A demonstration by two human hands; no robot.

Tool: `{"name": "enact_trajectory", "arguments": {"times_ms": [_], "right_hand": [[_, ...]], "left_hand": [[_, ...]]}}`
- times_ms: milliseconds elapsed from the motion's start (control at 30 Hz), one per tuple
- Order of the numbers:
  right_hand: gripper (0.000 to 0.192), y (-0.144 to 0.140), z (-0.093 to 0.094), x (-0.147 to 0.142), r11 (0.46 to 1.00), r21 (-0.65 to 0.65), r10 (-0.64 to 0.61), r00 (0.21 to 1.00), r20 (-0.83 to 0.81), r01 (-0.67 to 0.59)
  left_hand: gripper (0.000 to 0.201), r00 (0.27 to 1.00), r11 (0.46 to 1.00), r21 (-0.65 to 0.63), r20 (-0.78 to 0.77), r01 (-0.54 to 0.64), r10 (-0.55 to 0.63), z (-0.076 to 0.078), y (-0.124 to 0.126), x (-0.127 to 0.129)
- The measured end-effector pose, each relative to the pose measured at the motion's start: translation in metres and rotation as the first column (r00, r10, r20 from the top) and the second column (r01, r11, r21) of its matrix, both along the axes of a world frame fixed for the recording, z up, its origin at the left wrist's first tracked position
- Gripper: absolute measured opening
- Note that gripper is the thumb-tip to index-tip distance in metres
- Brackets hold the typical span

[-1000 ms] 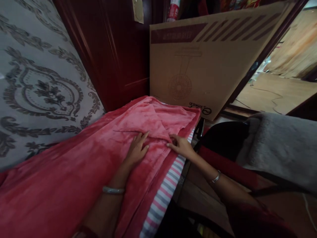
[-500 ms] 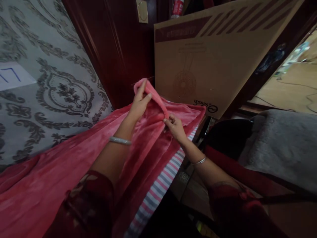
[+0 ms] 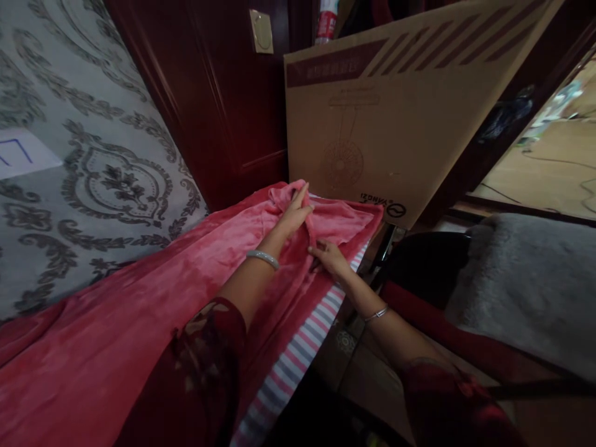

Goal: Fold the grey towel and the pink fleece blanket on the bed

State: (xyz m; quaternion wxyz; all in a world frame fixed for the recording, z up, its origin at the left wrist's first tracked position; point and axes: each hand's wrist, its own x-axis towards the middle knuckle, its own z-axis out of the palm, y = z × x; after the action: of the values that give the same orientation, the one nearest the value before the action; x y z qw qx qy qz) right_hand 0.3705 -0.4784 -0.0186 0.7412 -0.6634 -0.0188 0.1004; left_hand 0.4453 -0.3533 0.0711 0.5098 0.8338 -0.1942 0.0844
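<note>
Nearest to me were the person's two dark red sleeves, patterned on the left one, w/ a silver bangle (image 3: 263, 258) on the left wrist and a thinner one on the right wrist. Under the arms lay the red blanket (image 3: 139, 323), soft and plush, spread along the bed from the near left corner up to the far end. At its right edge a striped sheet (image 3: 298, 360), pink, white and grey, showed from under it.

The right hand (image 3: 328, 256) rested low on the blanket near the bed's right edge, fingers held together and pressing down on a fold; I could not tell if thumb and finger pinched the cloth. A bit further, the left hand (image 3: 298, 211) lay on the far end of the blanket, fingers (image 3: 300, 197) straight and close together, thumb apart, w/ a bunched corner of the cloth gathered under and around them. The two hands were near each other, not touching.

To the right stood a dark chair w/ a grey fluffy cover (image 3: 531, 285). Beyond the blanket's end a big cardboard box (image 3: 395, 118) stood upright, printed w/ a fan drawing, just beside the dark wood door (image 3: 223, 93). On the left was the patterned grey wallpaper (image 3: 93, 167).
</note>
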Motion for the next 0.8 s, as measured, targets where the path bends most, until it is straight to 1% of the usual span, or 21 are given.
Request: {"name": "enact_trajectory", "arguments": {"times_ms": [33, 100, 167, 200, 233, 267, 333, 400, 433, 533, 600, 633, 700, 733, 800], "right_hand": [[0.037, 0.001, 0.003, 0.003, 0.999, 0.035, -0.011, 0.999, 0.030, 0.010], [0.048, 0.003, 0.005, 0.010, 0.990, 0.125, -0.083, 0.991, 0.104, 0.069], [0.055, 0.002, 0.004, 0.016, 0.967, 0.199, -0.183, 0.976, 0.122, 0.157], [0.057, 0.000, 0.001, 0.018, 0.957, 0.215, -0.219, 0.970, 0.104, 0.193], [0.057, -0.003, -0.002, 0.019, 0.952, 0.217, -0.235, 0.969, 0.075, 0.215], [0.055, -0.007, -0.005, 0.020, 0.952, 0.210, -0.235, 0.971, 0.041, 0.222], [0.054, -0.016, -0.011, 0.021, 0.961, 0.193, -0.201, 0.980, -0.007, 0.199], [0.057, -0.026, -0.015, 0.022, 0.967, 0.184, -0.176, 0.984, -0.018, 0.176], [0.060, -0.031, -0.016, 0.024, 0.969, 0.175, -0.176, 0.984, -0.016, 0.176], [0.073, -0.044, -0.015, 0.035, 0.973, 0.119, -0.199, 0.980, -0.010, 0.199], [0.086, -0.050, -0.013, 0.046, 0.968, 0.065, -0.242, 0.970, 0.000, 0.242], [0.092, -0.053, -0.013, 0.052, 0.963, 0.033, -0.267, 0.964, 0.015, 0.266], [0.100, -0.056, -0.012, 0.065, 0.955, -0.058, -0.287, 0.955, 0.069, 0.291], [0.100, -0.056, -0.011, 0.072, 0.947, -0.120, -0.287, 0.952, 0.108, 0.299], [0.092, -0.057, -0.009, 0.084, 0.912, -0.256, -0.270, 0.939, 0.212, 0.320]], "left_hand": [[0.074, 0.999, 0.999, 0.033, 0.024, 0.038, -0.039, 0.005, -0.004, 0.002], [0.066, 0.989, 0.983, 0.120, 0.044, 0.136, -0.142, 0.011, -0.014, 0.005], [0.052, 0.974, 0.949, 0.226, 0.008, 0.220, -0.228, 0.009, -0.024, 0.005], [0.045, 0.969, 0.933, 0.268, -0.012, 0.241, -0.247, 0.005, -0.028, 0.004], [0.039, 0.971, 0.922, 0.308, -0.017, 0.233, -0.240, 0.001, -0.030, 0.002], [0.036, 0.978, 0.915, 0.354, -0.004, 0.195, -0.207, -0.005, -0.029, -0.001], [0.033, 0.992, 0.894, 0.443, 0.073, 0.063, -0.106, -0.016, -0.019, -0.009], [0.033, 0.987, 0.859, 0.509, 0.160, -0.063, -0.022, -0.026, 0.001, -0.021], [0.034, 0.982, 0.840, 0.534, 0.188, -0.101, -0.001, -0.032, 0.014, -0.028], [0.037, 0.976, 0.806, 0.570, 0.214, -0.157, 0.038, -0.045, 0.051, -0.058], [0.040, 0.977, 0.783, 0.600, 0.206, -0.164, 0.047, -0.051, 0.068, -0.084], [0.041, 0.981, 0.771, 0.619, 0.192, -0.150, 0.037, -0.053, 0.072, -0.099], [0.042, 0.989, 0.749, 0.657, 0.145, -0.086, -0.013, -0.056, 0.072, -0.128], [0.043, 0.991, 0.733, 0.677, 0.124, -0.057, -0.038, -0.056, 0.069, -0.142], [0.048, 0.994, 0.682, 0.730, 0.094, -0.029, -0.058, -0.056, 0.060, -0.163]]}}
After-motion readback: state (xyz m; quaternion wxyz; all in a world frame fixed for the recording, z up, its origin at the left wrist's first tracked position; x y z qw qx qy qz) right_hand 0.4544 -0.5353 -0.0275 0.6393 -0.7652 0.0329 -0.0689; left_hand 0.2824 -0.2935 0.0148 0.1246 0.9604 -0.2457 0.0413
